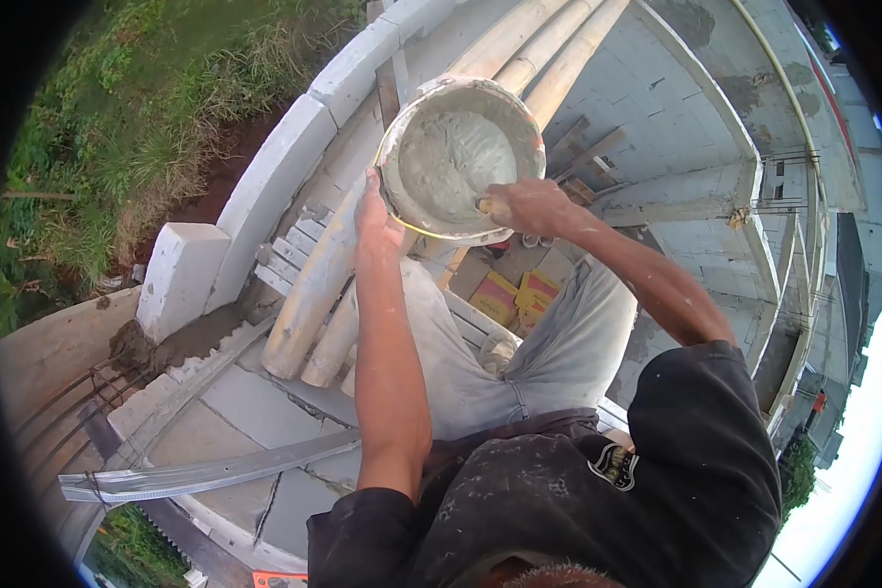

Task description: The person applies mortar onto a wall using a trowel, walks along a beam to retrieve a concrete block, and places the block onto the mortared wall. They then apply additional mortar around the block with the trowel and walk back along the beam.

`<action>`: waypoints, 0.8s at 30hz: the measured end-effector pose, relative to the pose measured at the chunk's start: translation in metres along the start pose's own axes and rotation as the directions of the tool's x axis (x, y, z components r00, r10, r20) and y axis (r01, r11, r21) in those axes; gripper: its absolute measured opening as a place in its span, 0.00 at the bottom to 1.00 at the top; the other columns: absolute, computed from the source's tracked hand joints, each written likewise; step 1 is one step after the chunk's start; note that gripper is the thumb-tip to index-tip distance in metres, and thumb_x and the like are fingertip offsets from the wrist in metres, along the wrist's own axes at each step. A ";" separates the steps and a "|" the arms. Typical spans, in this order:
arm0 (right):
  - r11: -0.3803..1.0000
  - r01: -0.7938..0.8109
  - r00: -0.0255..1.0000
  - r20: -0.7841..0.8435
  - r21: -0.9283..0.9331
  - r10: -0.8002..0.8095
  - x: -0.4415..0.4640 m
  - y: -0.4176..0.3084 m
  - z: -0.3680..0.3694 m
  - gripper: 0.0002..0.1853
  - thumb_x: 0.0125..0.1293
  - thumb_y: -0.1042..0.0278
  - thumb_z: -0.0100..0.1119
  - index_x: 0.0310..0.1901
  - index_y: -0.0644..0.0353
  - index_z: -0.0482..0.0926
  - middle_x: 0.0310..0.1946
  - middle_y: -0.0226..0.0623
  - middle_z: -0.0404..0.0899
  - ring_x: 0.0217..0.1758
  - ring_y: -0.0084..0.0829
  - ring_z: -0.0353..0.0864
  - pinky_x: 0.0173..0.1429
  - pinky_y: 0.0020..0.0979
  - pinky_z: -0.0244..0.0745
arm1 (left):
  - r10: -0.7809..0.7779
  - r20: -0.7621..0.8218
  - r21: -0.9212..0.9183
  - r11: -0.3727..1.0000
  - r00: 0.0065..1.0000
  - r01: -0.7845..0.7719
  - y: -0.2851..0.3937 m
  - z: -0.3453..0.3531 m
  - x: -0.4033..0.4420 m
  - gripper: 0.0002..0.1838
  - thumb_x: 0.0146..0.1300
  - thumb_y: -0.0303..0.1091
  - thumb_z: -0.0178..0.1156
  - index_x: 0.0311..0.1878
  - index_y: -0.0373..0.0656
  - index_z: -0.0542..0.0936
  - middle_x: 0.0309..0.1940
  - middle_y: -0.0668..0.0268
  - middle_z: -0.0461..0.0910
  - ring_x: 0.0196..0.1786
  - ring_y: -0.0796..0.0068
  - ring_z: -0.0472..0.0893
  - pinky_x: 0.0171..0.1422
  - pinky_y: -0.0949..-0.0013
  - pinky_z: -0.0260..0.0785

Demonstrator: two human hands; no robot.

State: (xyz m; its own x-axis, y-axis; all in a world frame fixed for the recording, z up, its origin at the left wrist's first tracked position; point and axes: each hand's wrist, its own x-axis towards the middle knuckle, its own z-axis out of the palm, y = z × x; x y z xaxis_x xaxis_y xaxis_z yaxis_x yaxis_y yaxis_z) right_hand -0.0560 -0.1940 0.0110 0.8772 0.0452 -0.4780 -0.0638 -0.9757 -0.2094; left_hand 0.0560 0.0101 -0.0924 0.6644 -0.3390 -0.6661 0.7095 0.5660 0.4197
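A round bucket (390,157) is tilted towards me, with wet grey mortar (451,147) inside. My left hand (376,214) holds the bucket by its near left side, the thumb up along the rim; its other fingers are mostly hidden. Inside the near right rim, my right hand (531,208) is closed around the short yellowish handle of what looks like a trowel (490,208). The tool's blade does not show; it seems sunk in the mortar.
Bamboo poles (314,294) run under and beyond the bucket. White block walls (274,186) edge a grassy drop at left. A metal channel (206,475) lies on blocks near my left arm. Yellow-red bags (514,299) lie below, between my knees. Rebar (59,402) sticks out at left.
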 end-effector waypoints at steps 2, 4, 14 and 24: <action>0.984 -0.003 1.000 -0.004 0.180 0.003 -0.002 0.020 -0.030 0.23 0.65 0.49 0.56 0.58 0.50 0.77 0.42 0.52 0.83 0.49 0.52 0.82 0.58 0.46 0.75 | -0.105 0.012 0.020 0.994 0.994 0.104 0.010 -0.004 -0.002 0.25 0.75 0.51 0.46 0.66 0.44 0.71 0.65 0.63 0.73 0.66 0.63 0.72 0.73 0.55 0.62; 0.983 -0.078 0.994 -0.061 0.163 0.089 0.006 0.015 -0.036 0.22 0.65 0.49 0.56 0.57 0.49 0.78 0.43 0.49 0.84 0.50 0.49 0.82 0.58 0.45 0.75 | -0.048 0.009 0.021 0.999 0.999 0.048 0.008 0.003 -0.009 0.25 0.75 0.51 0.46 0.66 0.45 0.71 0.66 0.63 0.72 0.67 0.62 0.71 0.73 0.55 0.62; 0.969 -0.225 0.969 -0.084 0.100 0.234 0.012 0.016 -0.003 0.22 0.65 0.49 0.54 0.57 0.48 0.78 0.42 0.49 0.84 0.51 0.46 0.83 0.55 0.47 0.77 | -0.018 -0.031 0.003 1.000 0.999 0.018 0.009 0.008 -0.011 0.24 0.76 0.50 0.46 0.65 0.45 0.71 0.63 0.59 0.74 0.66 0.60 0.73 0.70 0.53 0.65; 0.995 -0.092 0.995 0.023 -0.044 0.093 0.009 0.002 0.011 0.24 0.65 0.46 0.55 0.59 0.47 0.76 0.41 0.48 0.84 0.47 0.46 0.84 0.53 0.48 0.77 | 0.005 0.024 0.021 1.000 1.000 -0.005 0.016 0.012 0.008 0.25 0.76 0.51 0.45 0.65 0.44 0.71 0.64 0.60 0.73 0.66 0.60 0.73 0.71 0.54 0.64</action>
State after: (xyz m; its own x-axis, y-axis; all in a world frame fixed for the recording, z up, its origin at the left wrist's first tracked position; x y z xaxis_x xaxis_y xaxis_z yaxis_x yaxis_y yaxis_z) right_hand -0.0533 -0.1931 -0.0028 0.8561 -0.0409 -0.5153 -0.1232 -0.9843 -0.1265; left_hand 0.0754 0.0074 -0.0835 0.6730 -0.3540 -0.6494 0.7109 0.5520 0.4358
